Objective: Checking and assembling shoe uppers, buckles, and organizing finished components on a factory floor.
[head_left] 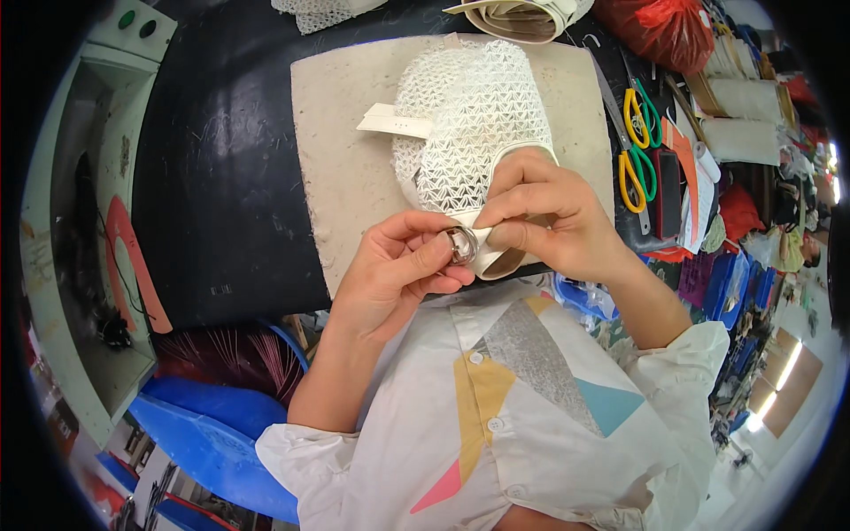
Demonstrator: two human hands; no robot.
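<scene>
A white openwork handbag (482,115) lies on a pale board (341,133), its near end raised between my hands. My left hand (398,265) is closed around a round silver-coloured metal buckle (461,245) at the bag's near end. Close beside it, my right hand (549,212) pinches the white strap or edge (481,232) next to the buckle. The fingers of my right hand partly reach into the bag's opening. From the bag's left side sticks out a white strap tab (396,122) with small holes.
Scissors with yellow and green handles (639,150) lie right of the board. A rolled beige sheet (522,19) and a red plastic bag (660,31) are at the back. Left stands a grey-green cabinet (97,88) with an orange-pink piece (133,265). A blue bin (221,451) sits below the table.
</scene>
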